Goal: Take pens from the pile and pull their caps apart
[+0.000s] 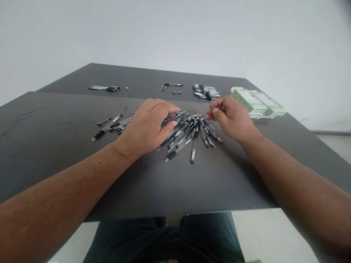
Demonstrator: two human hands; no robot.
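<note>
A loose heap of clear pens with black grips [179, 133] lies on the dark table, spread in several directions. Over the heap's left side sits my left hand [149, 126], its thumb and fingers apart, with pens showing in the gap between them. Its far fingers are hidden behind the hand. At the heap's right edge is my right hand [229, 115], fingers curled in toward the thumb. What those fingers hold, if anything, cannot be made out. Several more pens [105, 128] stick out to the left of my left hand.
Farther back on the dark table [142, 80] lie a small bunch of pens [104, 88], a single pen [173, 84] with short pieces near it, and a larger pile of pens [200, 91]. Green and white boxes [251, 100] stand at the right. A white wall rises behind.
</note>
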